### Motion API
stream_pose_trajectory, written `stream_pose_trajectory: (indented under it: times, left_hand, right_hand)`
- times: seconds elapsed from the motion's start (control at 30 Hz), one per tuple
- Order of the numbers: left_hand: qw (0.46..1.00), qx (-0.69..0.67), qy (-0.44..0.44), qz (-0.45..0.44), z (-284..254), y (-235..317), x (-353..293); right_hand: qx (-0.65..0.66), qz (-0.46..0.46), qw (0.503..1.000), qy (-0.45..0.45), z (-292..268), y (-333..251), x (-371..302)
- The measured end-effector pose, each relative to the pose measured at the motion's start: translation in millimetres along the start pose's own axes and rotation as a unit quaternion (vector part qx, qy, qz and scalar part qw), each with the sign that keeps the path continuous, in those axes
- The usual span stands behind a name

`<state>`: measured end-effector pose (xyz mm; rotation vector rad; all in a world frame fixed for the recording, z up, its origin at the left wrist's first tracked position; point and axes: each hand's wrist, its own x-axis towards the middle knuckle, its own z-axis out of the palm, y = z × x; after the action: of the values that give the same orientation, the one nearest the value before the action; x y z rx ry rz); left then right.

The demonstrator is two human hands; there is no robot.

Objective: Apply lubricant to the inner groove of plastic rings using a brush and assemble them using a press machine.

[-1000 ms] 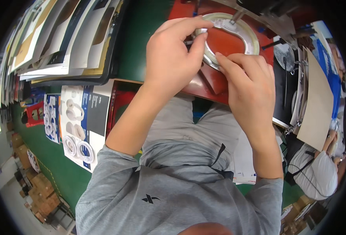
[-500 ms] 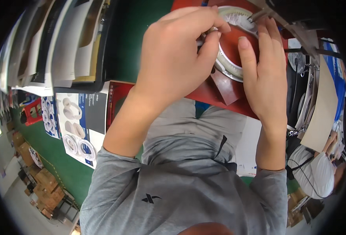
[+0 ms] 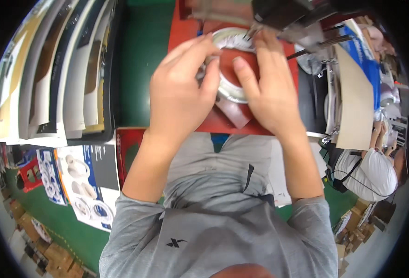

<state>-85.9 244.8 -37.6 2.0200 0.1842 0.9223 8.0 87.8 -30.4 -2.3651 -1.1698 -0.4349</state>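
A round white ring (image 3: 232,94), perhaps a headphone part, lies flat on a red board (image 3: 207,121) in front of me. My left hand (image 3: 181,85) is at the ring's left side, its fingers curled and its thumb bent toward them. A small greyish thing shows between them, too hidden to name. My right hand (image 3: 274,85) rests along the ring's right side with fingers stretched out, its thumb reaching over the red middle. A pale translucent strip (image 3: 233,112) sticks out below the ring toward me.
A dark machine head (image 3: 283,14) with thin rods hangs just beyond the ring. Boards and folders (image 3: 70,69) stand upright on the left, above a printed sheet (image 3: 88,180) with headphone pictures. A beige panel (image 3: 355,99) stands at the right, where another person (image 3: 366,171) sits.
The view has shifted, so the ring and hands appear lower and farther left. My left thumb and forefinger are slightly farther apart. The right hand still lies along the ring.
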Motion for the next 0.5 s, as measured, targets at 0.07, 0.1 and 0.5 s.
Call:
stream_pose_trajectory:
  times: [0.07,0.1,0.5]
  left_hand:
    - [0.999,0.005,0.007,0.043,-0.9,-5.2,-1.4]
    - [1.000,-0.001,-0.009,0.003,-5.3,0.8,-1.6]
    - [0.962,0.258,-0.070,-0.055,-22.9,2.5,42.1]
  right_hand:
    - [0.063,0.006,0.997,0.033,-4.7,0.4,-5.9]
    - [0.114,0.006,0.992,0.051,-10.7,-2.2,-8.4]
    - [-0.474,-0.341,0.657,0.478,-146.0,65.3,152.1]
